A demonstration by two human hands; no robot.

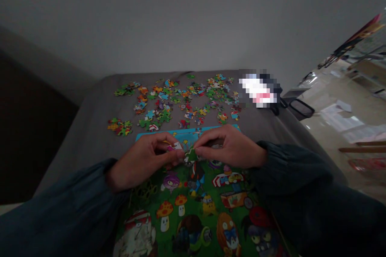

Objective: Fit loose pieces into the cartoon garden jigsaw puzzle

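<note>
Between the thumb and fingers of my left hand (150,156) is a puzzle piece (177,145) with a whitish face. My right hand (227,146) pinches a green puzzle piece (191,154) by its right side. The two hands are close together, and the pieces are nearly touching; I cannot tell whether they meet. Both hands hover over the upper part of a printed cartoon picture sheet (197,204), green with a blue top edge. My forearms cover parts of its left and right sides.
Many loose puzzle pieces (164,114) lie scattered beyond the sheet on a grey cloth-covered surface (96,104). A small cluster of pieces (120,127) sits at the left. At the back right are a blurred-out item (259,90) and black-framed glasses (301,108). A pale wall stands behind.
</note>
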